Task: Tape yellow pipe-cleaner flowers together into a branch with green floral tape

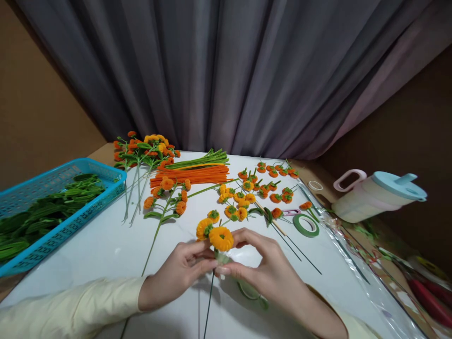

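Note:
Both hands meet over the white table (106, 245), near its front. My left hand (178, 275) pinches the thin dark stem (209, 301) just below a fuzzy orange flower head (221, 238). My right hand (263, 268) is closed on the same spot from the right, fingers curled round the pale green wrap under the flower. A second orange flower (204, 229) lies just behind, to the left. A loop of green tape (249, 292) lies under my right palm.
A blue basket (52, 181) of green leaves stands at the left. Finished flower stems (148, 146), orange and green pipe cleaners (192, 173), several small orange flowers (261, 186) and a green tape roll (306, 225) lie behind. A lidded jug (379, 195) stands right.

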`<action>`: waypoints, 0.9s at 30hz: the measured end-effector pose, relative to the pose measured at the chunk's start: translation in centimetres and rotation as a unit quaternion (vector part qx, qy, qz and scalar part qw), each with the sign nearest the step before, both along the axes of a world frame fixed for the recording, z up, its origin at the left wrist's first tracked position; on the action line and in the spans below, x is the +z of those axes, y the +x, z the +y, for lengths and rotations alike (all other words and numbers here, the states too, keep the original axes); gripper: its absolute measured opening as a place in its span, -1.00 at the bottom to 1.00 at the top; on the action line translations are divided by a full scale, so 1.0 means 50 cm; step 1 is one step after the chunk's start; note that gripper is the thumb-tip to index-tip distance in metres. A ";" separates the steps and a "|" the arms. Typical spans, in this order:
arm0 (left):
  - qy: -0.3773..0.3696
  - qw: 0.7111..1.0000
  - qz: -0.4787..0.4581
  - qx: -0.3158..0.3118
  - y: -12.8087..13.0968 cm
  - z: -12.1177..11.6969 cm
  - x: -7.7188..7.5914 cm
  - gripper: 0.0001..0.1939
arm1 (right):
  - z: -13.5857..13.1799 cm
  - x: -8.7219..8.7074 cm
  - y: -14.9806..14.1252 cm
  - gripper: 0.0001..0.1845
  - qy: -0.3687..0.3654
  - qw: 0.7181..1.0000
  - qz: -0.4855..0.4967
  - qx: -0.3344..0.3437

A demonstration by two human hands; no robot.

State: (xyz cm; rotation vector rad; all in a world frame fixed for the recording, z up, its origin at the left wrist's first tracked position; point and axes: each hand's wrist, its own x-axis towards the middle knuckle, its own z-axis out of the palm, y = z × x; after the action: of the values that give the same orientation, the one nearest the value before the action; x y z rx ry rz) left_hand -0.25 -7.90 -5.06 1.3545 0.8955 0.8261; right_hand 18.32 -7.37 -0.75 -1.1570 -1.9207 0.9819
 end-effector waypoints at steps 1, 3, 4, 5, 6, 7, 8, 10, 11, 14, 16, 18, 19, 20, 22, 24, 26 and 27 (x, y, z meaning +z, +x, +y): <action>-0.002 1.000 0.000 0.003 0.000 0.000 -0.002 -0.80 | 0.000 -0.009 -0.005 -0.69 -0.020 1.000 -0.002 -0.002; -0.003 1.000 -0.004 -0.001 0.000 -0.001 -0.004 -0.75 | -0.001 -0.024 -0.016 -0.68 -0.054 0.999 0.005 -0.003; -0.004 1.000 -0.009 -0.006 0.000 -0.002 -0.005 -0.72 | -0.002 -0.031 -0.022 -0.69 -0.067 0.998 0.013 -0.003; -0.005 1.000 -0.015 -0.010 0.000 -0.003 -0.006 -0.70 | -0.003 -0.036 -0.026 -0.71 -0.075 0.997 0.022 -0.003; -0.007 1.000 -0.021 -0.012 0.000 -0.003 -0.006 -0.69 | -0.004 -0.039 -0.029 -0.73 -0.080 0.996 0.031 -0.004; -0.011 0.999 -0.027 -0.012 0.000 -0.003 -0.006 -0.69 | -0.004 -0.041 -0.031 -0.74 -0.084 0.996 0.040 -0.003; -0.017 0.999 -0.033 -0.011 0.001 -0.003 -0.005 -0.69 | -0.005 -0.041 -0.031 -0.75 -0.088 0.995 0.049 -0.001; -0.033 0.998 -0.044 -0.013 0.003 -0.003 -0.004 -0.70 | -0.007 -0.039 -0.028 -0.74 -0.098 0.993 0.063 0.007; -0.042 0.998 -0.049 -0.017 0.003 -0.003 -0.003 -0.69 | -0.008 -0.038 -0.027 -0.74 -0.103 0.992 0.067 0.009; -0.061 0.996 -0.059 -0.026 0.004 -0.003 -0.002 -0.69 | -0.011 -0.035 -0.024 -0.74 -0.119 0.989 0.083 0.009; -0.061 0.997 -0.052 -0.023 0.002 -0.003 -0.002 -0.70 | -0.012 -0.037 -0.025 -0.73 -0.141 0.985 0.103 0.003; -0.056 0.998 -0.036 -0.011 0.000 -0.003 -0.004 -0.71 | -0.011 -0.041 -0.028 -0.73 -0.174 0.975 0.140 -0.001; -0.054 0.998 -0.028 -0.004 -0.001 -0.003 -0.004 -0.71 | -0.010 -0.044 -0.030 -0.72 -0.191 0.968 0.164 -0.002; -0.053 0.998 -0.022 0.003 -0.002 -0.003 -0.006 -0.72 | -0.009 -0.048 -0.032 -0.71 -0.206 0.960 0.188 -0.001; -0.055 0.998 -0.020 0.006 0.001 -0.004 -0.010 -0.73 | -0.007 -0.057 -0.034 -0.69 -0.234 0.944 0.232 0.015; -0.063 0.997 -0.033 0.002 0.005 -0.007 -0.017 -0.71 | -0.007 -0.066 -0.034 -0.70 -0.262 0.927 0.265 0.032; -0.076 0.996 -0.047 -0.008 0.006 -0.009 -0.026 -0.68 | -0.010 -0.073 -0.032 -0.71 -0.279 0.917 0.283 0.032; -0.084 0.995 -0.050 -0.013 0.003 -0.008 -0.031 -0.67 | -0.012 -0.074 -0.031 -0.72 -0.278 0.918 0.283 0.022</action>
State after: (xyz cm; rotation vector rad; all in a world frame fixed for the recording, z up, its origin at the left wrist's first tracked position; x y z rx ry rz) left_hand -0.11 -8.32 -6.60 1.1663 0.8491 0.7737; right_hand 16.79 -7.97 -4.46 -0.9650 -1.2347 1.7406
